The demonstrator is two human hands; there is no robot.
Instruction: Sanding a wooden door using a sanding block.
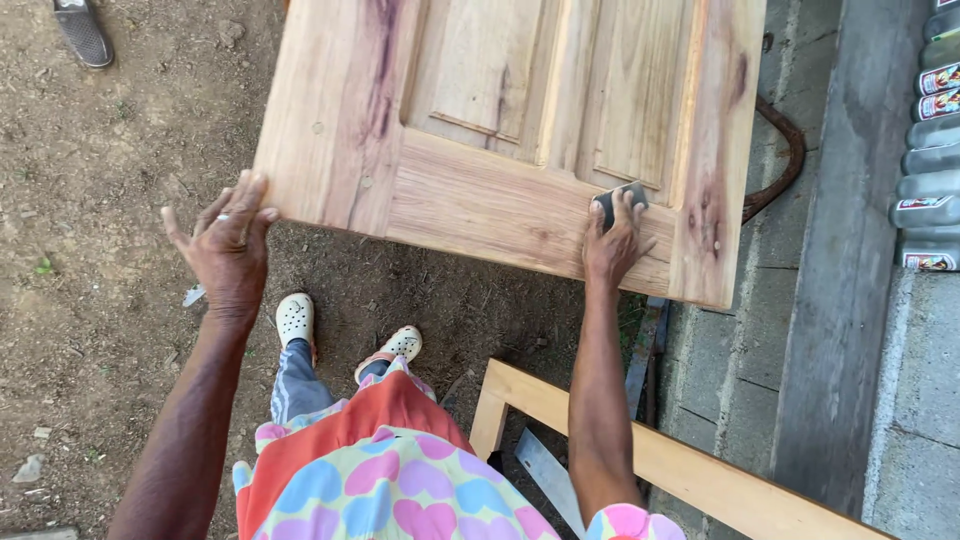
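Observation:
A pale wooden panelled door (470, 200) lies flat in front of me, its near edge at hand height. My left hand (228, 240) rests with spread fingers against the door's near left corner; a ring shows on one finger. My right hand (612, 240) presses a small dark grey piece of sandpaper (622, 196) onto the door's bottom rail, near the right stile. My feet in white clogs (296, 318) stand on the dirt below the door.
Bare dirt ground (90, 300) lies to the left, with another person's grey shoe (82, 32) at the top left. A light wooden frame piece (680, 465) lies below right. Concrete blocks (840, 300) and a row of bottles (930, 150) fill the right side. A rusty curved metal bar (785, 160) pokes out from under the door.

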